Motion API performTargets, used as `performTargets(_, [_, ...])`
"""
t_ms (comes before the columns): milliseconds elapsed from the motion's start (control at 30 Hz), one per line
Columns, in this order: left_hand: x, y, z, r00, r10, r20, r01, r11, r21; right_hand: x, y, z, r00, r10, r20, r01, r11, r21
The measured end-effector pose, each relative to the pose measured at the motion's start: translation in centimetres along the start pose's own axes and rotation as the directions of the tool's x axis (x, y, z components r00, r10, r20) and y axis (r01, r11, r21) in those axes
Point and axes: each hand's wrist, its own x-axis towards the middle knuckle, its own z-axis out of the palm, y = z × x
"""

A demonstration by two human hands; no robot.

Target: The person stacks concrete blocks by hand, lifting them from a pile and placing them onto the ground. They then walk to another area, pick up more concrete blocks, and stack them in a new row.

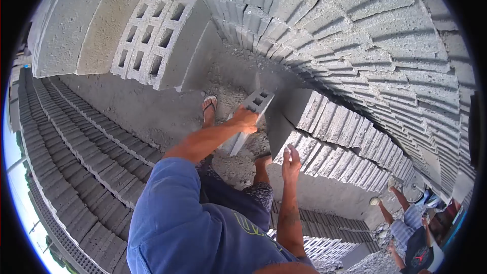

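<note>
My left hand (246,120) grips a grey hollow concrete block (252,116) by its upper end, held tilted above the gravelly ground between my sandalled feet (209,104). My right hand (290,160) is spread flat, fingertips against the end face of a block (280,134) at the near end of a low row of stacked blocks (335,142). A blue shirt sleeve (172,208) covers my left shoulder.
A tall wall of stacked blocks (385,45) curves across the top and right. Long rows of blocks (86,152) lie on the ground at the left. Hollow blocks (152,40) stand on end at the upper left. Another person (413,233) crouches at the lower right.
</note>
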Motion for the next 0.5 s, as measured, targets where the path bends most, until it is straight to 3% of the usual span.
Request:
performTargets(67, [-6.5,-1.5,-4.3,0.989,0.145,0.020,-0.146,0.988,0.042,4.3,-3.4,4.1,0.935,-0.350,0.064,0.354,0.932,-0.074])
performTargets(133, [-14.2,-2.6,-7.8,0.958,0.285,-0.016,-0.282,0.953,0.112,7.5,-6.4,8.4,0.840,-0.528,0.125,0.541,0.803,-0.250])
performTargets(167, [-17.5,-3.0,-9.4,0.930,0.363,-0.060,-0.350,0.923,0.157,8.4,-8.7,9.4,0.824,-0.552,0.127,0.566,0.789,-0.238])
performTargets(200, [-20.8,-2.6,-12.0,0.935,0.346,-0.077,-0.331,0.930,0.160,8.8,-11.1,10.4,0.859,-0.302,0.414,0.416,0.882,-0.220])
performTargets(233, [-24.4,-2.4,-15.1,0.945,0.326,-0.017,-0.319,0.933,0.166,8.7,-13.6,11.6,0.753,-0.023,0.657,0.255,0.931,-0.260])
performTargets(267, [-27.5,-2.8,-18.0,0.952,0.304,0.041,-0.307,0.936,0.171,8.2,-16.1,12.9,0.743,-0.045,0.668,0.281,0.926,-0.251])
performTargets(367, [-34.5,-5.5,-23.5,0.939,0.344,0.002,-0.339,0.925,0.173,5.2,-23.6,15.3,0.544,0.071,0.836,0.166,0.968,-0.190])
performTargets(400, [-36.7,-6.7,-24.8,0.942,0.334,-0.012,-0.328,0.931,0.162,4.2,-26.2,16.2,0.534,0.072,0.843,0.181,0.964,-0.197])
performTargets(467, [-40.8,-9.5,-27.1,0.933,0.356,-0.047,-0.342,0.922,0.180,2.2,-31.2,18.1,0.498,-0.105,0.861,-0.009,0.992,0.126])
performTargets(500, [-43.1,-11.0,-28.1,0.931,0.361,-0.049,-0.347,0.920,0.180,1.6,-34.5,18.7,0.502,-0.103,0.859,-0.008,0.992,0.123])
